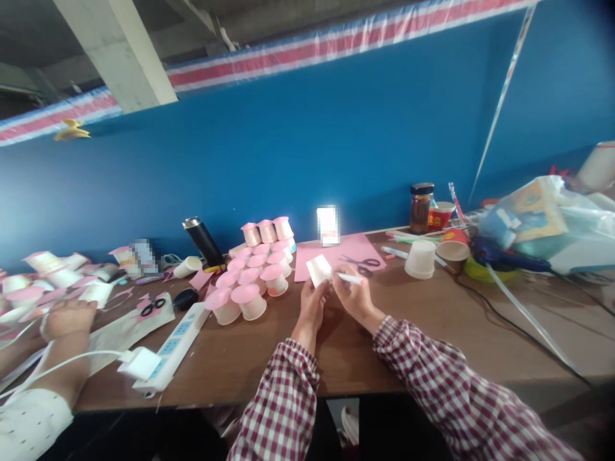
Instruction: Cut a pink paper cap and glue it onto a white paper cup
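Note:
My left hand (312, 304) is wrapped around a small white paper cup (318, 269), tilted over the table's middle. In my right hand (356, 299) is a white marker (350, 278), its tip end close to the cup; whether it touches cannot be made out. Beyond both hands a pink paper sheet (353, 243) lies flat, with dark-handled scissors (368, 263) on it. To the left of my hands stand several paper cups topped with pink paper pieces (248, 293). One plain white cup (419, 260) sits upside down to the right.
A white power strip (180, 339) with a charger lies left. A co-worker's hand (72, 317) rests near more cups at far left. A black thermos (204, 242) leans by the blue partition. On the right are a brown jar (421, 208), a glue gun (500, 256) and its cable.

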### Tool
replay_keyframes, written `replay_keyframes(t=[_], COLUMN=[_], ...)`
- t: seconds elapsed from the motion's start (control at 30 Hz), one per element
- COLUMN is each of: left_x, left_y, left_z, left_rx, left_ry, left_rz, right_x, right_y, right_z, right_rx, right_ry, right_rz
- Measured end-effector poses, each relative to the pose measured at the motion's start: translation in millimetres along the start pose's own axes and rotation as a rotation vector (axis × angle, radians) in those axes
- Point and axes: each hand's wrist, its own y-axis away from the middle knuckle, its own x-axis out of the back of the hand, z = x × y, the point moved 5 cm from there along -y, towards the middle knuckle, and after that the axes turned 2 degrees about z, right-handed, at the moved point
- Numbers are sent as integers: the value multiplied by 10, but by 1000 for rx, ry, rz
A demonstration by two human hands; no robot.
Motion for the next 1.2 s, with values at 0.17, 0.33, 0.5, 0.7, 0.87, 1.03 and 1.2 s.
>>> replay_keyframes(t=[0.17,0.33,0.5,0.7,0.87,1.03,1.2], left_x=[-5,1,6,17,44,70,82], left_y=[4,2,-8,-4,-20,-36,-39], left_z=[5,-11,-19,-26,-55,-74,-76], left_rx=[-1,11,-11,-32,-52,-73,-87], left_ry=[2,17,-2,-68,-112,-169,-215], left_rz=[-4,10,4,-5,17,42,55], right_x=[-7,-6,8,21,35,45,48], right_y=[5,8,3,-3,-11,-15,-14], right_z=[18,19,-2,-9,-16,-28,-26], right_rx=[-1,3,10,22,28,37,42], right_ry=[3,12,22,26,24,27,30], right_rz=[-2,1,10,23,37,45,54])
